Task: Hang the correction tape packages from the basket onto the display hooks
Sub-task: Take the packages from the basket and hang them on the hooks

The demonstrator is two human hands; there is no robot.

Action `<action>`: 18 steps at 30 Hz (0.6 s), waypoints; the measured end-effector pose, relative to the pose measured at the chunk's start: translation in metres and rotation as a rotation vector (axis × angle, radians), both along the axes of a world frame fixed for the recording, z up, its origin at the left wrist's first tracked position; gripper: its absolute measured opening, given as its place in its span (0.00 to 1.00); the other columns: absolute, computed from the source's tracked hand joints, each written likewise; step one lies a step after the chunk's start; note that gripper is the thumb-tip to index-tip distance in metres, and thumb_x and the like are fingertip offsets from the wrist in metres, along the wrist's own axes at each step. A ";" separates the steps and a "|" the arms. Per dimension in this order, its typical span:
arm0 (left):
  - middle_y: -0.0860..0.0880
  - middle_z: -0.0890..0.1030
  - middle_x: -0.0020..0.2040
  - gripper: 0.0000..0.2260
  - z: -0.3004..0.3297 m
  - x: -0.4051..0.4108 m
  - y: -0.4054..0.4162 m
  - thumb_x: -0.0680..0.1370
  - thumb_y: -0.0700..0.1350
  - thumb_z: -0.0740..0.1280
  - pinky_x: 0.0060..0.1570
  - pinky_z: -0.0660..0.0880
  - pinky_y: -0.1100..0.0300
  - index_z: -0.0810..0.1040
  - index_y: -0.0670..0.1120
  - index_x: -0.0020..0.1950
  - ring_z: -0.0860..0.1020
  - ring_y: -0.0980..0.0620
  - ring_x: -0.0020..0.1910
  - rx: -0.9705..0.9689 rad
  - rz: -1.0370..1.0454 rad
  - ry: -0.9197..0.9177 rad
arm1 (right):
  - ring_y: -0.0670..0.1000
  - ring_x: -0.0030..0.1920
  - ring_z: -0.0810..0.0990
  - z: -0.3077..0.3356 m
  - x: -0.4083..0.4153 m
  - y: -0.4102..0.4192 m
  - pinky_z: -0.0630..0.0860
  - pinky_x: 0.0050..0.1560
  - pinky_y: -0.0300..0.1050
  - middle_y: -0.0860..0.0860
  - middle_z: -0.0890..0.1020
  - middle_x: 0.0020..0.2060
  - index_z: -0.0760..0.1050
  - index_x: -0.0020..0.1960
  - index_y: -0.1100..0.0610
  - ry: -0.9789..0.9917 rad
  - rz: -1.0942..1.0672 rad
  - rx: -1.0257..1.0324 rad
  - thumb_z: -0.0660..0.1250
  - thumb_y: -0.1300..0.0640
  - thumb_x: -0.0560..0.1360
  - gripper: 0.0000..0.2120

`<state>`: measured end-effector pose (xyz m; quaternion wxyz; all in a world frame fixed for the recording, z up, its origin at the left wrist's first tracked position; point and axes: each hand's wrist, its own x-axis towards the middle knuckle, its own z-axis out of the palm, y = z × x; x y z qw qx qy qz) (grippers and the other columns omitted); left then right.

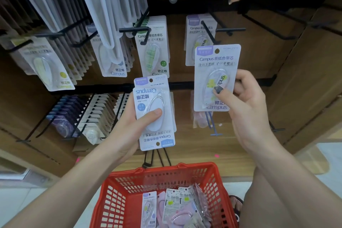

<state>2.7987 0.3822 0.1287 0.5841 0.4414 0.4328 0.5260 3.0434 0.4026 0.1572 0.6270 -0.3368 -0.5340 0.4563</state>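
The black hook (208,31) above the raised purple-header package (216,77) has a free front end, but hanging packages (199,39) already fill its back part. To its right, two empty hooks (231,29) stand before bare brown board, open for a hand. On the left, hanging white sleeves (103,15) crowd the green-plaid packages (153,50).

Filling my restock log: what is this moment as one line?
phase: hanging | right hand: grip on upright package near hook | left hand: holds stack | basket: more packages
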 end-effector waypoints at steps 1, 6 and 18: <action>0.50 0.84 0.64 0.28 0.000 -0.001 0.000 0.73 0.44 0.73 0.53 0.84 0.46 0.72 0.58 0.71 0.84 0.46 0.62 0.002 0.000 0.001 | 0.55 0.54 0.88 0.001 -0.001 -0.001 0.84 0.46 0.44 0.53 0.88 0.54 0.81 0.56 0.45 0.011 0.003 -0.008 0.72 0.56 0.75 0.11; 0.50 0.84 0.64 0.28 0.000 -0.002 0.001 0.73 0.44 0.73 0.52 0.84 0.47 0.72 0.57 0.72 0.84 0.46 0.62 0.008 0.000 0.003 | 0.55 0.55 0.88 0.001 -0.005 -0.001 0.84 0.46 0.45 0.53 0.87 0.55 0.79 0.59 0.49 0.003 -0.022 0.005 0.72 0.58 0.77 0.12; 0.50 0.85 0.63 0.27 0.000 -0.003 0.002 0.75 0.43 0.77 0.54 0.84 0.45 0.72 0.57 0.71 0.84 0.46 0.62 0.026 0.017 0.027 | 0.54 0.56 0.87 0.007 -0.011 -0.001 0.84 0.48 0.43 0.51 0.88 0.54 0.77 0.59 0.52 -0.019 -0.042 0.037 0.70 0.61 0.81 0.09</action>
